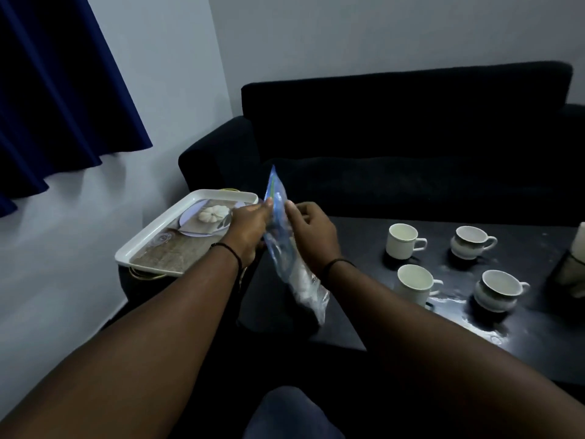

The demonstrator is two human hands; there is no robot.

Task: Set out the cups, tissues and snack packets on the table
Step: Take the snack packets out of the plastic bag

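On dark table [522,315], four cups [404,241]

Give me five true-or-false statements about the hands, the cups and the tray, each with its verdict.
1. Four cups stand on the dark table. True.
2. The left hand rests flat on the tray. False: it grips a clear plastic packet.
3. The right hand touches the same packet. True.
4. The cups are stacked. False: each stands apart, upright.
5. The tray sits on the sofa. False: it lies left of the table, on a low stand.
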